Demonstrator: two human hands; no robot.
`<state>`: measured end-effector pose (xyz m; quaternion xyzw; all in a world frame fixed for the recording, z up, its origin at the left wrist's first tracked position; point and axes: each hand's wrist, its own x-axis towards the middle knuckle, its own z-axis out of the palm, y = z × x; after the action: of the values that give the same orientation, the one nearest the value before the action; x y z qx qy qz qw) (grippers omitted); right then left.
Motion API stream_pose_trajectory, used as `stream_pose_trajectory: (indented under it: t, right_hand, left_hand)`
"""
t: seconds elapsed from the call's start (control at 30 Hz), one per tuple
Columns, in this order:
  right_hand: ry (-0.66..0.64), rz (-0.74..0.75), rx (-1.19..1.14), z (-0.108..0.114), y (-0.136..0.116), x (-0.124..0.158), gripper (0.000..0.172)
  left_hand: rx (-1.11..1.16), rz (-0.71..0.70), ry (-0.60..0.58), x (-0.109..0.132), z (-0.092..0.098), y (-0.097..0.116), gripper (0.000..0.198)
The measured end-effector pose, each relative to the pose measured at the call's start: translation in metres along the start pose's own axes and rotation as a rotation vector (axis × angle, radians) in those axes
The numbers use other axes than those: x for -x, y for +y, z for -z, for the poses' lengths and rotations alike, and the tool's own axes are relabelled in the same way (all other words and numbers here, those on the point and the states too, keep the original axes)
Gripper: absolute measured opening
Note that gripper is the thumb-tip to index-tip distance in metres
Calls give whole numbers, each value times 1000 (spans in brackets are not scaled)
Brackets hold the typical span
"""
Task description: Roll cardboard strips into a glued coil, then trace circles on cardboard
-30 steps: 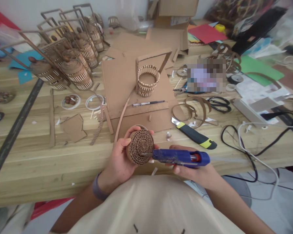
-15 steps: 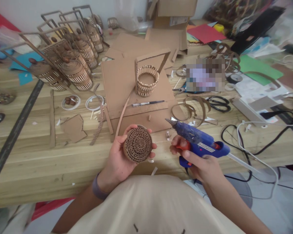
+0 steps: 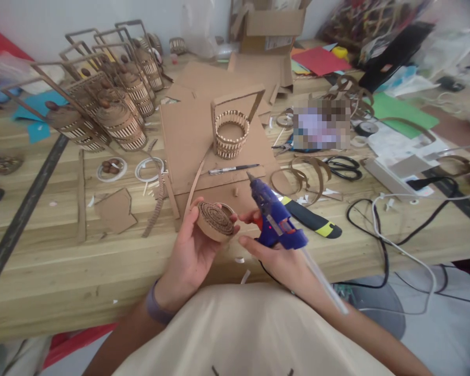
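Observation:
A round coil of corrugated cardboard, its spiral face tilted toward the right, rests in my left hand, fingers curled round its edge. Behind the coil shows part of a pale ring, mostly hidden. My right hand grips a blue hot glue gun with a clear glue stick out of its back end. The gun's nozzle points up and away, and my right fingers come close to the coil's right side. Ahead, a small basket with a tall handle stands on a cardboard sheet, a pen in front of it.
Several lidded baskets with handles crowd the back left. A black and yellow cutter lies right of the gun. Scissors, cardboard strips, a power strip and loose cables spread over the right side.
My right hand has brought the glue gun left, beside the coil, and turned it, uncovering the cutter. My left hand has tilted the coil so its side shows.

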<state>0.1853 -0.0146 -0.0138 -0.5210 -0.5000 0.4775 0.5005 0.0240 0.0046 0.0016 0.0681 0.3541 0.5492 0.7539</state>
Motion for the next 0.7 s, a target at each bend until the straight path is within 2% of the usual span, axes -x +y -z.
stream_pose_trajectory:
  t: [0.07,0.2,0.33,0.6,0.7]
  right_hand:
    - [-24,82,35,-6,2,-2,33]
    - [62,187,126,-14,9,-8,35]
    - [114,193,184,-16,13,-10,29]
    - [135,206,215,-16,20,-7,21]
    - [156,185,197,-15,20,-8,21]
  left_hand:
    - [-4,-32,-21,-3,-4,-2,13]
    - [-4,-11,-51,-7,-11,-5,23]
    - [67,48,-9,-7,-13,-7,26]
    - [86,109,-16,-6,-15,-6,39]
    - [55,109,1,-7,-13,-6,34]
